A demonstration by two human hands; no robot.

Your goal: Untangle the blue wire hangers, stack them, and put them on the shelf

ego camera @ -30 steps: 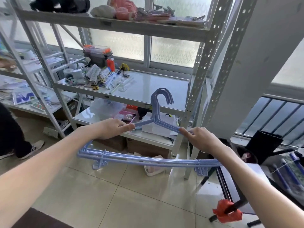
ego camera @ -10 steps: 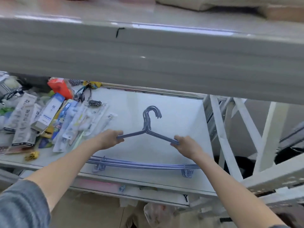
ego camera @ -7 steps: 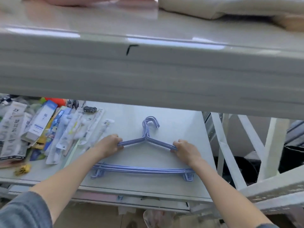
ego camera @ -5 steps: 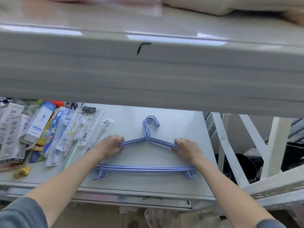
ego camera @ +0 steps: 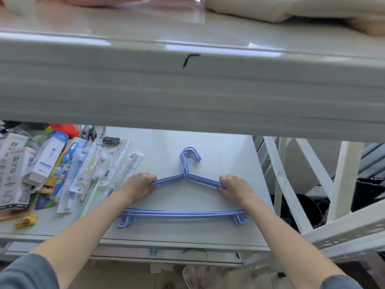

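Observation:
A stack of blue wire hangers [ego camera: 183, 213] lies flat on the white shelf [ego camera: 220, 149], hooks pointing away from me. My left hand [ego camera: 137, 185] is closed around the left sloping arm of the stack. On the right sloping arm my right hand [ego camera: 234, 187] grips the same way. The bottom bars rest on the shelf near its front edge, between my forearms.
Boxes and packaged toothbrushes [ego camera: 68, 172] crowd the shelf's left half, close to my left hand. A small toy car [ego camera: 111, 140] lies behind them. The upper shelf's edge [ego camera: 187, 90] hangs low overhead. A white upright post [ego camera: 283, 184] bounds the shelf on the right.
I carried the stack from in front of the rack onto the middle shelf and lowered it flat. Over the last half second my hands and the hangers have hardly moved.

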